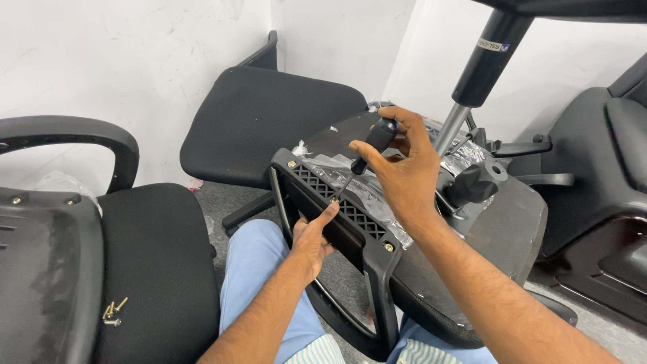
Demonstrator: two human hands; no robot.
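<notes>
The right hand (pixel 404 168) is clenched around the black handle of a screwdriver (pixel 364 156), whose shaft slants down to a brass screw (pixel 333 199) in the black backrest bracket (pixel 337 209) of an upturned chair. The left hand (pixel 311 239) grips the bracket's lower edge, its thumb lying just beside the screw. The bracket lies across the person's lap against the upturned seat (pixel 499 236), with plastic wrap (pixel 367 192) between them. Loose screws (pixel 112 311) rest on another chair (pixel 148 269) to the left.

screwdriver (pixel 364 154) tip hidden, bolts (pixel 112 313) tiny
</notes>
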